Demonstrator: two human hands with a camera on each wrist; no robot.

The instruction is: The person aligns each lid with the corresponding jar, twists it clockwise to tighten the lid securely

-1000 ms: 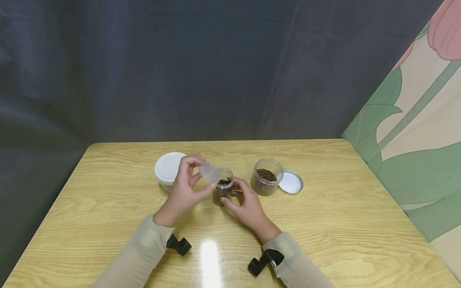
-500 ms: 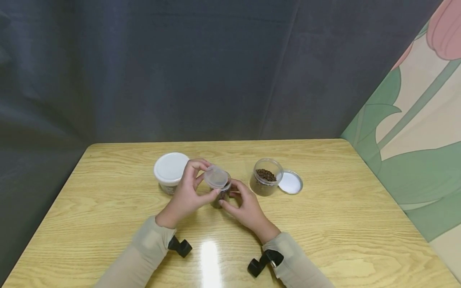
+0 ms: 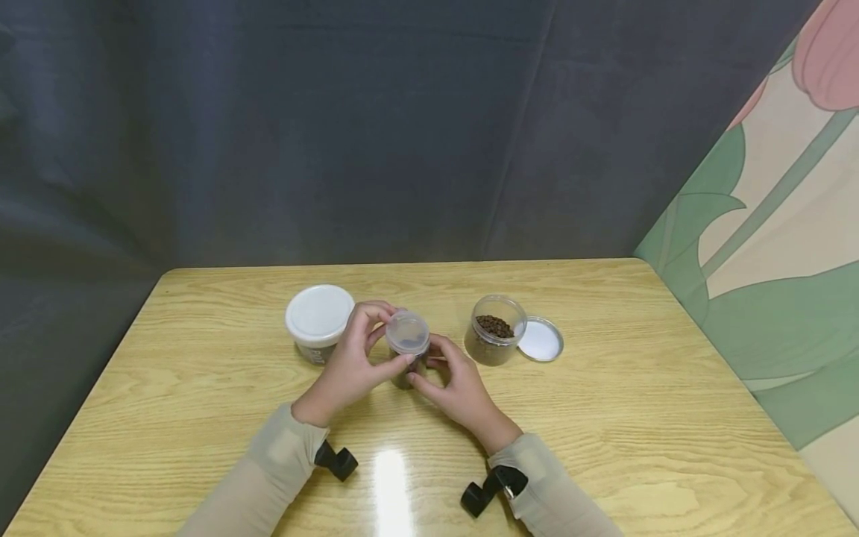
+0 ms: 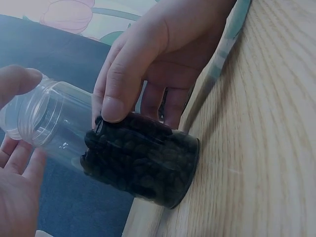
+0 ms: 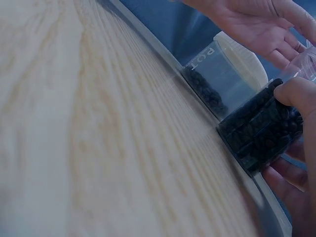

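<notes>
While the white-lidded tub (image 3: pixel 320 313) has stayed at about 10 o'clock from the small jar, the left hand (image 3: pixel 349 359) has brought the translucent lid (image 3: pixel 407 331) across that jar's mouth; a second ago it was held tilted to the left of the rim. The tub's lower side is partly covered by the left hand in the head view, but the right wrist view shows lettering and a layer of dark pieces (image 5: pixel 207 94) inside.

The left hand pinches the lid between thumb and fingers; whether it is pressed fully home I cannot tell. Beneath it, the small jar (image 4: pixel 140 158) stands upright on the surface (image 3: pixel 201 388), clear above and filled with dark, bean-like pieces in its lower part. The right hand (image 3: pixel 464 384) grips its side at about 4 o'clock, as before, hiding much of it from the head camera.

Further right, at 2 o'clock from the small jar, the open jar (image 3: pixel 492 353) holds brown pellets (image 3: pixel 495 326). Just beside it, at 3 o'clock, lies the round white-faced lid (image 3: pixel 540 340), its near-jar edge hidden. Neither has moved noticeably.
</notes>
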